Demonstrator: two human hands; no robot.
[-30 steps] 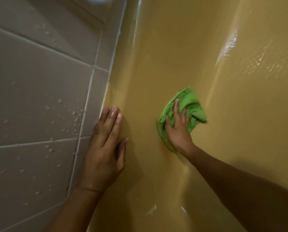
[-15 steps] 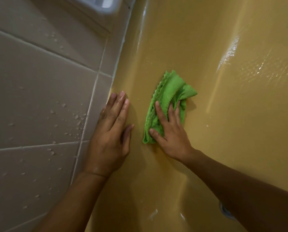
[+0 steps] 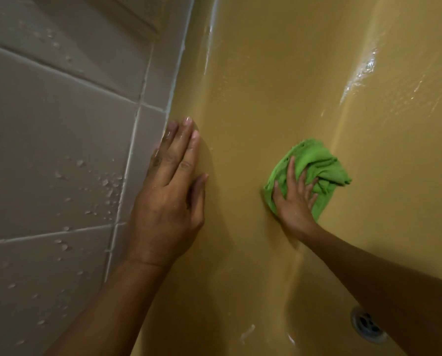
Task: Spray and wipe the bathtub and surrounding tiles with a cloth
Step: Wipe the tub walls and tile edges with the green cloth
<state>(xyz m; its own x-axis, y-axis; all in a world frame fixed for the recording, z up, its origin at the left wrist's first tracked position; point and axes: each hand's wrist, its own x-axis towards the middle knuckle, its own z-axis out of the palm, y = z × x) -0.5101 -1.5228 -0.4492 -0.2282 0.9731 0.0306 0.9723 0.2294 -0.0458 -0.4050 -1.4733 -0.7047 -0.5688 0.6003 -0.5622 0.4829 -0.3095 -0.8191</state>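
The crumpled green microfibre cloth lies on the inner wall of the glossy mustard-yellow enamel bathtub, directly under the right hand. The fingers are straight and spread wide, pressing the cloth flat rather than gripping it. Most of the fabric is bunched ahead of the fingertips and toward the right, so it has no clear long axis.

The left hand is well apart to the left. It lies flat with fingers together, braced where the tub meets the grey glazed wall tiles (beaded with droplets).

The curved tub surface is smooth and wet. The soft, nappy cloth should conform to it under palm pressure. A round metal drain sits lower right.
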